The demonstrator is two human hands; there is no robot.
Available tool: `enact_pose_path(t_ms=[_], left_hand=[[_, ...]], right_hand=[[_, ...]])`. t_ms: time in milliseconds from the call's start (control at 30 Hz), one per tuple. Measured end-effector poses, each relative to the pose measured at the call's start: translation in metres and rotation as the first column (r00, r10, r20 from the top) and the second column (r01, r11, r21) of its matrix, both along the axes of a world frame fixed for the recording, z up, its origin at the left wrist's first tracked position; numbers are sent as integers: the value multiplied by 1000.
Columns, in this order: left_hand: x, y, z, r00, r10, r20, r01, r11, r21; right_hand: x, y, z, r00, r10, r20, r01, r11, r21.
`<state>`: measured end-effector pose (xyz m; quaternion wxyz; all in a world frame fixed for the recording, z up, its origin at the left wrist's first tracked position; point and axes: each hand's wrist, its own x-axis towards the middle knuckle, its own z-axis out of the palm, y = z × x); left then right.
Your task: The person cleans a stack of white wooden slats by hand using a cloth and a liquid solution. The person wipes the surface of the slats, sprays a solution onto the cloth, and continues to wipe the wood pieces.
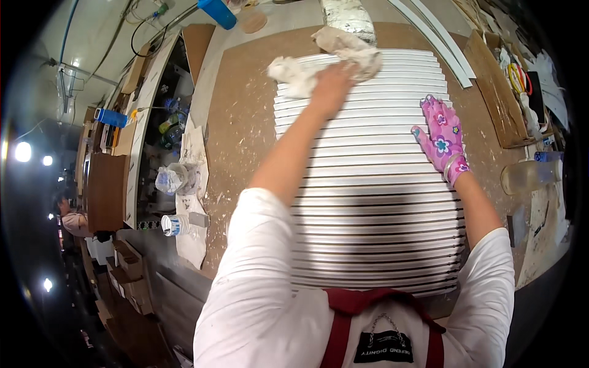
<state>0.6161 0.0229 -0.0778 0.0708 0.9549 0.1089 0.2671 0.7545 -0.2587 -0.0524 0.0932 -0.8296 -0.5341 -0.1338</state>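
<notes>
A row of several long white slats [374, 202] lies side by side on a brown board [242, 122]. My left hand [334, 83] is bare and presses a crumpled off-white rag [319, 61] onto the far end of the slats. My right hand [443, 138] wears a pink flowered glove. It lies flat with fingers spread on the right side of the slats and holds nothing.
White curved strips [438, 34] and a foil-wrapped bundle [348, 15] lie at the far edge. A clear plastic bottle [529, 175] sits to the right, a blue cup [216, 12] at top left. Bottles and clutter [175, 178] fill the left side. Another person [69, 214] stands far left.
</notes>
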Motion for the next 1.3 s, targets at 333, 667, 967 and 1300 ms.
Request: enact_pose_path(t_ms=[333,667,967,1300], left_hand=[[-37,73,65,938,258,233,-284,955,85],[-4,74,10,873,433,-225,-420,901,108],[27,49,24,998,54,-18,-52,996,70],[-43,125,37,726,587,-358,-591,799,110]], right_hand=[[0,-2,-4,997,-6,-76,4,1000,-19],[-5,-1,4,991,-9,-136,6,1000,-19],[-5,0,6,994,-14,-108,13,1000,-11],[-2,-1,-4,995,10,-96,-10,1000,-3]])
